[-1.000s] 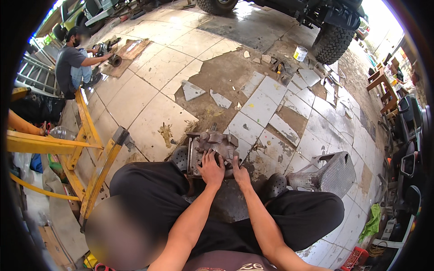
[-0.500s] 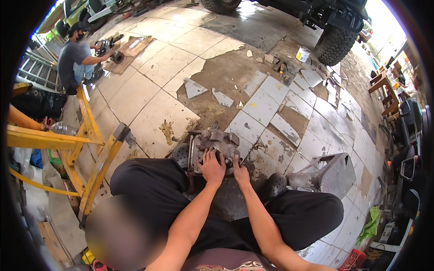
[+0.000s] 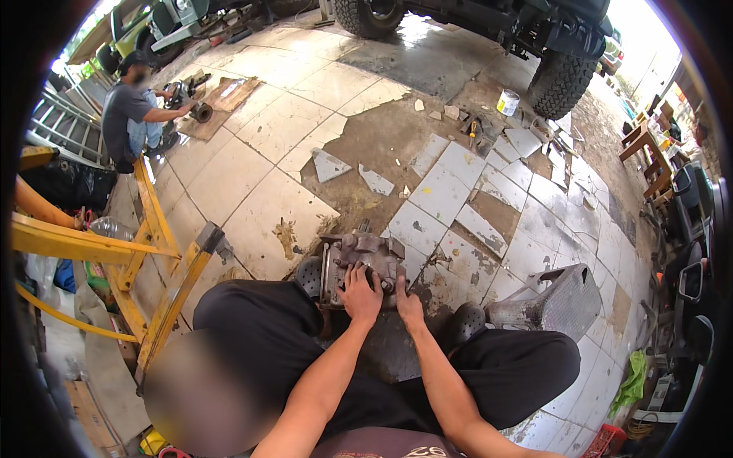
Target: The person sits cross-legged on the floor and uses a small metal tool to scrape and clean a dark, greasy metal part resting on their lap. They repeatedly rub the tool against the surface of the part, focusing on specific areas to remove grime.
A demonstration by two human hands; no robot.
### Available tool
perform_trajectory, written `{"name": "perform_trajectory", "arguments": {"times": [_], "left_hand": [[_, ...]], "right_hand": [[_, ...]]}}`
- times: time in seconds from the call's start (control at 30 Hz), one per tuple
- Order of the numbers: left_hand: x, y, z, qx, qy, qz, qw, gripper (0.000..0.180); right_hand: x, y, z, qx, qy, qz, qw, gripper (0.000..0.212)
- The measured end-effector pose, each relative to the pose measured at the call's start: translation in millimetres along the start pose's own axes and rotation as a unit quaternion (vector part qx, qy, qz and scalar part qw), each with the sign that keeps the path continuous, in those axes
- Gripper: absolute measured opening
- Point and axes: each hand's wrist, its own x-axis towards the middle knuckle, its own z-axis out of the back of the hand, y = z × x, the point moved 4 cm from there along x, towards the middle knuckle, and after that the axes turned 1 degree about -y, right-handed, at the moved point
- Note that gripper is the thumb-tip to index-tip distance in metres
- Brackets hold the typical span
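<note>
A greasy, grey-brown metal gearbox (image 3: 366, 248) stands on the floor between my feet, a short splined shaft (image 3: 365, 226) sticking out of its far end. Across its top lies my left hand (image 3: 361, 295), fingers spread beside a dark opening. My right hand (image 3: 409, 305) is closed round the near right corner, the thumb pointing forward along the side. The fingers of that hand are mostly hidden below the thumb.
A yellow metal frame (image 3: 164, 305) stands close on my left, and a worn grey plastic stool (image 3: 553, 301) on my right. Broken tiles (image 3: 481, 229) cover the floor ahead. A co-worker (image 3: 126, 111) crouches far left; a vehicle tyre (image 3: 563, 84) and a can (image 3: 508, 102) are at far right.
The view has tilted slightly, so the gearbox and hands sit lower in the picture. Both hands stay on the gearbox in nearly the same places.
</note>
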Motion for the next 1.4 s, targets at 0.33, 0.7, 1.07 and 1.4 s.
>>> {"name": "perform_trajectory", "arguments": {"times": [0.33,0.7,1.07,1.4], "left_hand": [[-2,10,-2,0.007,0.001,0.004,1.000,0.035],[-1,9,4,-0.004,0.013,0.022,1.000,0.036],[-2,6,1,-0.014,-0.005,0.007,1.000,0.036],[-1,8,0,-0.003,-0.005,0.004,1.000,0.035]], "right_hand": [[-16,12,1,-0.046,0.028,0.024,0.998,0.109],[-22,28,9,-0.014,0.035,0.060,0.998,0.109],[-17,4,0,0.019,0.024,0.040,0.999,0.104],[-5,-2,-6,0.009,0.014,0.026,1.000,0.098]]}}
